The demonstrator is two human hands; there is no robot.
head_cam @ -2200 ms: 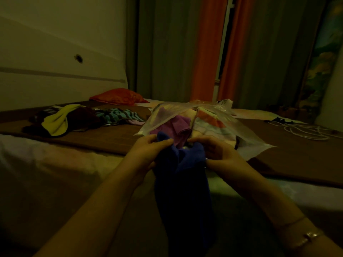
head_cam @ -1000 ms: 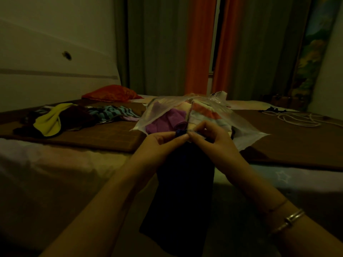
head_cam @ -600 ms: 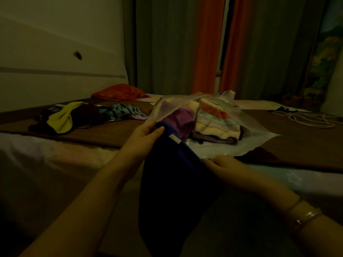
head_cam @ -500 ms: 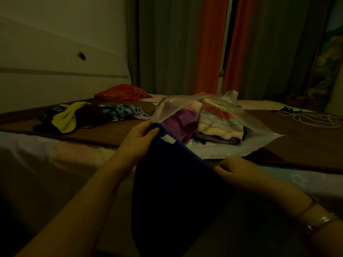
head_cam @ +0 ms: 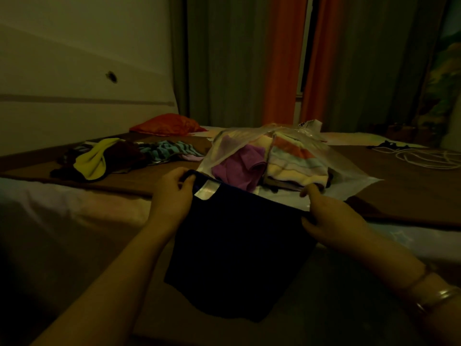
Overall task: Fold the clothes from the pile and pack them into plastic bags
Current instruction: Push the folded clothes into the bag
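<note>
Left grip [head_cam: 174, 193] and right grip [head_cam: 321, 213] pinch top corners of cloth [head_cam: 239, 245], stretched flat, hanging, likely for folding. Bag [head_cam: 349, 168] just beyond grips, mouth open toward them.

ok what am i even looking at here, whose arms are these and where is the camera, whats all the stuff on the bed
There is no machine here: these are a person's two bare arms, filmed by one wide-angle camera worn on their head, so you look forward and down as they do.

The left hand and right hand each grip a top corner of a dark blue garment, holding it spread and hanging in front of the bed.

Just behind it on the bed lies a clear plastic bag already holding folded clothes, among them a purple piece and a striped pastel one. Farther left is a loose pile of unfolded clothes, then a red cushion. A white cord lies at the right. Curtains hang behind.
</note>
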